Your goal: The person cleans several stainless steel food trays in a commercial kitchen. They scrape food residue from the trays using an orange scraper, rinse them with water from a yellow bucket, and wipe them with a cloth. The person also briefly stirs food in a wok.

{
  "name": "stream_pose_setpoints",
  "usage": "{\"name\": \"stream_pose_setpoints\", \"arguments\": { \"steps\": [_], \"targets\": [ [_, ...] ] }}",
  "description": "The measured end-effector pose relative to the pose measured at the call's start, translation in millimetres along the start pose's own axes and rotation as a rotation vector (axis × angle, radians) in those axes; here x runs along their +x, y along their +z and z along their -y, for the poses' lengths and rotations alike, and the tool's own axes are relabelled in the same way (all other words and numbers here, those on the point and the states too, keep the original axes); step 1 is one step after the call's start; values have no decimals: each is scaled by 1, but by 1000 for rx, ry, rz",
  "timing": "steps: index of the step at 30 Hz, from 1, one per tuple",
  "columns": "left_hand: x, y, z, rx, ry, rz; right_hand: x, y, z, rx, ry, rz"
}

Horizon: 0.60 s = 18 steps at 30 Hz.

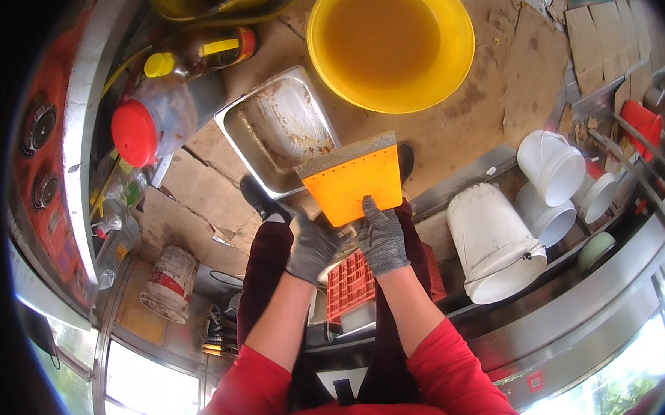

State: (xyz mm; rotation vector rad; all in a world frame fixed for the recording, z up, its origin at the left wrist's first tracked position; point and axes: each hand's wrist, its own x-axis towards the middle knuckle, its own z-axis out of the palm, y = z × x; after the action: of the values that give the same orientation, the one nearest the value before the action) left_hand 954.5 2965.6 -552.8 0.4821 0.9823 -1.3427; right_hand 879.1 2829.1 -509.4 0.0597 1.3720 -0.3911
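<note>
My right hand (384, 238), in a grey knit glove, grips a wide scraper (359, 181) with its thumb pressed on the orange body. The scraper's grey metal edge points away from me and overlaps the rim of a rectangular steel pan (280, 120). Brown residue streaks the pan's inside. My left hand (313, 249), gloved the same way, is blurred just left of the scraper's near end; whether it touches anything is unclear. Beyond the pan stands a yellow tub (459, 50) holding cloudy brown liquid.
Flattened cardboard (484, 108) covers the floor. To the left are a red-lidded plastic jar (136, 132) and a dark bottle with a yellow cap (159, 64). White buckets (489, 238) line the right side. A red plastic crate (351, 282) sits below my hands.
</note>
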Motion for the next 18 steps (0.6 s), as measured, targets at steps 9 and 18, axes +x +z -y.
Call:
{"name": "stream_pose_setpoints", "arguments": {
  "steps": [9,18],
  "targets": [
    [28,71,-38,-70,556,-209,83,7,100,-694,-385,-225],
    [132,161,-77,-35,637,116,205,83,219,-952,-592,-92]
  ]
}}
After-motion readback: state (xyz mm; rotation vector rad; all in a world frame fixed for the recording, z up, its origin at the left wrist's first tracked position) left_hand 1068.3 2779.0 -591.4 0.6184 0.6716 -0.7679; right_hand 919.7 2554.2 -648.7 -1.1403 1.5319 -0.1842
